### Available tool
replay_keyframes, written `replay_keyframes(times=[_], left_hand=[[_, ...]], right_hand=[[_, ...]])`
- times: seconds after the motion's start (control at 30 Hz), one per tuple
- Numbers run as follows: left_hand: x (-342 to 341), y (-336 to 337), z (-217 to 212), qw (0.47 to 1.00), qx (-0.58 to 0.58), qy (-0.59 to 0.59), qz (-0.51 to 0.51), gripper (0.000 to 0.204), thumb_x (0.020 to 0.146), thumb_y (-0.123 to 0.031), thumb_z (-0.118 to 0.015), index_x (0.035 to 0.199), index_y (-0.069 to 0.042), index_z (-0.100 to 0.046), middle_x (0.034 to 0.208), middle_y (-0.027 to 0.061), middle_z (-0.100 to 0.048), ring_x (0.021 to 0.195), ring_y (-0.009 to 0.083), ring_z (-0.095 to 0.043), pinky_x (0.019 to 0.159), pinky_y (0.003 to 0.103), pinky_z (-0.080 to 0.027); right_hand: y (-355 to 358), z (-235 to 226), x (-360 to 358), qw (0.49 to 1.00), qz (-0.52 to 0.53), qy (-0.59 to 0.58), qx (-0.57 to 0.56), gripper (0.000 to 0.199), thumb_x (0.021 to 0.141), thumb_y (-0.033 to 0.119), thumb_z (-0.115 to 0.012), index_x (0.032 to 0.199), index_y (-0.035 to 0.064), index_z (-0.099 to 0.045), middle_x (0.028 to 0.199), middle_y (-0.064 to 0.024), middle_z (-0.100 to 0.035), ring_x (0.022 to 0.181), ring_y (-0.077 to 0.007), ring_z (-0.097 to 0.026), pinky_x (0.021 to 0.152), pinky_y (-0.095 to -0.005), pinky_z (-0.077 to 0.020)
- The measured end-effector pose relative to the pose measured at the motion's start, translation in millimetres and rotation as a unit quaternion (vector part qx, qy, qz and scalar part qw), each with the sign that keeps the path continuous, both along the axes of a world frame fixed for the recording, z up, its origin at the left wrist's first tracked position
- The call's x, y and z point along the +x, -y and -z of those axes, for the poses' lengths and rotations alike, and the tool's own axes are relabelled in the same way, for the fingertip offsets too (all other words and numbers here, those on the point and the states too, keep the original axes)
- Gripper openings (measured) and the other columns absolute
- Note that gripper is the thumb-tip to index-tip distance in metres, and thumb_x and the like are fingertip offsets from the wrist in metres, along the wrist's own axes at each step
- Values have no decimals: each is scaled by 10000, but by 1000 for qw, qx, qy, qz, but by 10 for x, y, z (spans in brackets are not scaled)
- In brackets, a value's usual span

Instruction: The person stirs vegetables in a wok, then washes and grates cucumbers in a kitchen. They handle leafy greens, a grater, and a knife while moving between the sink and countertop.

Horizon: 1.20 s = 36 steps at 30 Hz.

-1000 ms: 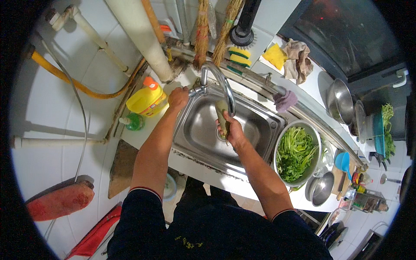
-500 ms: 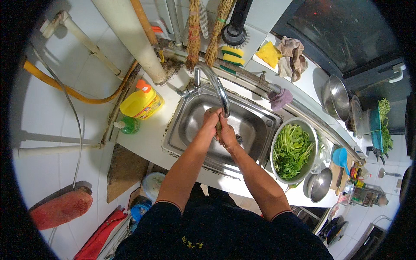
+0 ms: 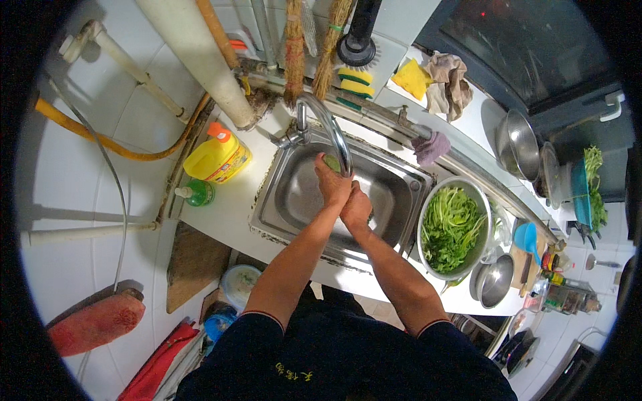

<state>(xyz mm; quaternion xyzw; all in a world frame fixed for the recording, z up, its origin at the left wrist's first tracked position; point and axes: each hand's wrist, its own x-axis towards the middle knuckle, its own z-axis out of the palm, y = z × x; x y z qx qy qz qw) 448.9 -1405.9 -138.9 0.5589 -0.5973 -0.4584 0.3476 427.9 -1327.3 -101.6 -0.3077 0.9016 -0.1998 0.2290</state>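
Observation:
Under the curved chrome tap, both my hands work over the stainless steel sink. My left hand is closed around a green, rounded, vegetable-like thing, whose end shows past the fingers beside the spout. Pressed close against it on the near right side, my right hand is closed too. Its fingers are curled, and what lies inside them is hidden. Right of the sink stands a metal colander heaped with leafy greens.
A yellow jug with an orange cap and a green bottle stand left of the sink. Right of the colander are a steel bowl and a blue ladle. Straw brushes and sponges line the back.
My left hand has turned and slid forward along the spout, showing the green thing's end. My right hand has shifted slightly right and nearer to me.

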Motion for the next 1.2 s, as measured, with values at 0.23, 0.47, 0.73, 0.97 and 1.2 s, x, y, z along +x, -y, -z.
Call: replay_keyframes(times=[0.23, 0.47, 0.73, 0.97, 1.2], left_hand=[[109, 583, 246, 730, 485, -481, 23, 331, 956, -393, -641, 1003, -66, -651, 949, 144, -662, 815, 303, -660, 694, 472, -589], [190, 580, 24, 778, 413, -471, 35, 286, 956, -329, -663, 1000, -46, -664, 878, 113, -685, 792, 269, -671, 748, 435, -583], [-211, 354, -464, 982, -154, -106, 36, 171, 887, -103, -750, 999, -34, -641, 906, 81, -676, 879, 257, -655, 861, 383, -517], [57, 822, -186, 819, 428, -377, 61, 201, 877, -226, -814, 937, -111, -661, 725, 25, -582, 724, 211, -603, 673, 357, -524], [142, 577, -399, 728, 480, -439, 216, 245, 874, -231, -813, 970, -74, -651, 838, 70, -653, 795, 238, -674, 720, 384, -591]], right_hand=[[-106, 197, -204, 945, -74, 225, -226, 281, 789, 163, -763, 878, 19, -539, 709, -125, -667, 589, -288, -632, 608, -449, -523], [88, -7, -401, 829, -3, 556, -61, 301, 787, 148, -844, 918, 56, -589, 666, -52, -594, 505, -167, -536, 463, -375, -420], [366, 99, 39, 959, 67, -15, -276, 397, 928, 243, -659, 1208, 25, -479, 835, -224, -622, 829, -449, -646, 745, -475, -500], [193, -121, -309, 918, -46, 292, -266, 390, 771, 89, -801, 1052, 2, -546, 715, -121, -597, 615, -276, -625, 559, -394, -488], [-78, -120, -476, 571, 70, 791, -208, 233, 777, 96, -772, 884, 37, -574, 646, -45, -542, 431, -120, -496, 367, -280, -355]])
